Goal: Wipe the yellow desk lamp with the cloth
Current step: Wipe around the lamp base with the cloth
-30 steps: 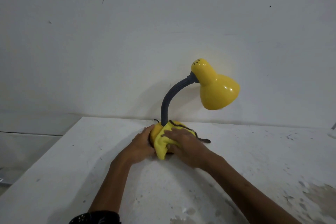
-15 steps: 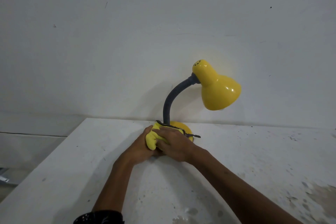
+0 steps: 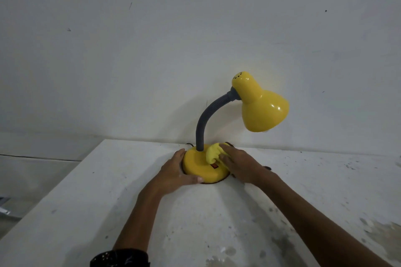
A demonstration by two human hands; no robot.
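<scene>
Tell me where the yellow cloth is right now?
In the head view, the cloth sits bunched on the right side of the lamp base, beside the grey neck, gripped by the right hand.

Your desk lamp point(image 3: 200, 128) is standing at the far edge of the table point(image 3: 108, 201), before the wall point(image 3: 152, 50). Your left hand point(image 3: 173, 171) is gripping its base point(image 3: 198, 166) on the left; your right hand point(image 3: 240, 165) is holding the cloth point(image 3: 211, 155) on its right.

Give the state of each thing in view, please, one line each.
Yellow desk lamp with grey bendable neck: upright on table, shade facing down.
Bunched yellow cloth: pressed on the lamp base's right side.
Left hand: grips the base's left rim.
Right hand: grips the cloth.
White stained table: bears the lamp.
</scene>
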